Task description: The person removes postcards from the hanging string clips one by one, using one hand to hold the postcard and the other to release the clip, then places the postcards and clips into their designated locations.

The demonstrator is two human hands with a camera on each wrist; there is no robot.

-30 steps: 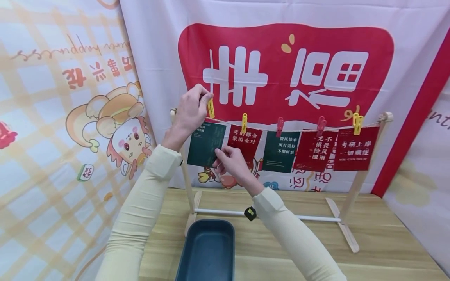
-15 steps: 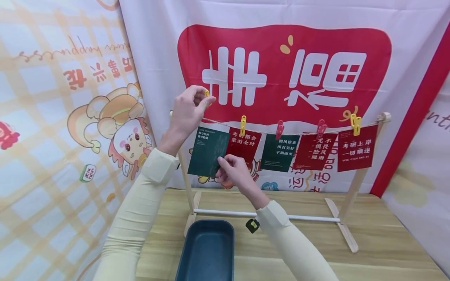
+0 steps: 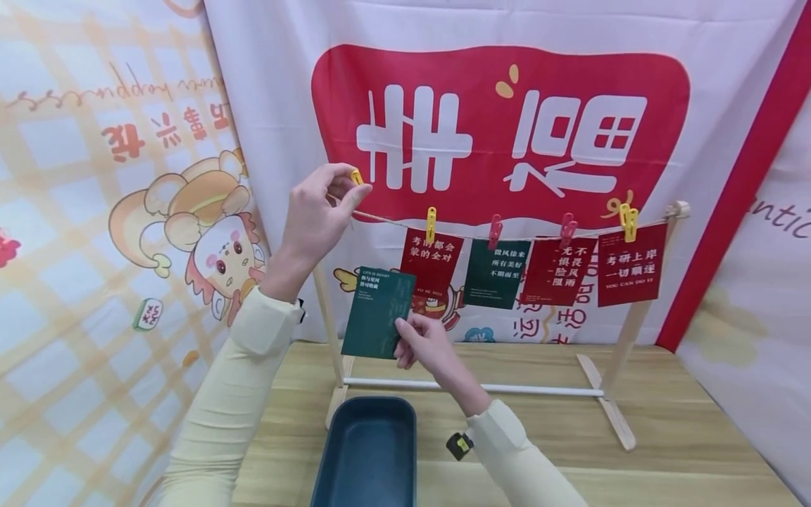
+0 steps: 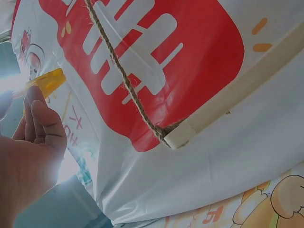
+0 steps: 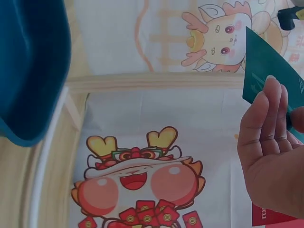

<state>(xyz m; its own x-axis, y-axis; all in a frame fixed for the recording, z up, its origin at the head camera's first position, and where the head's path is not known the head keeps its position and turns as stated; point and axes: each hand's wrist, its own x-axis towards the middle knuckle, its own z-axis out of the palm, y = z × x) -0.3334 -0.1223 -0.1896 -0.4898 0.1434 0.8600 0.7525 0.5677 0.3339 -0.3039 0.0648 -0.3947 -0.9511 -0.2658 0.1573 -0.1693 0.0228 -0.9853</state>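
- Unclipping the green card [image 3: 374,310] from the string [image 3: 386,219] seems the step.
- Left hand [image 3: 317,211], left of the middle, pinches a yellow clip [image 3: 356,177].
- Right hand [image 3: 429,345] pinches the card near the middle, below the string.
- Next likely calls for a steady pinch.

head-worn view looks forward, down; wrist views, close, face the backdrop [image 4: 204,57]; head and right wrist share green card [image 3: 376,313].

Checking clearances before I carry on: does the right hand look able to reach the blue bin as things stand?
Probably yes: in the head view the blue bin sits below and left of the right hand, with nothing visible between them. That hand's grip holds the green card, though.
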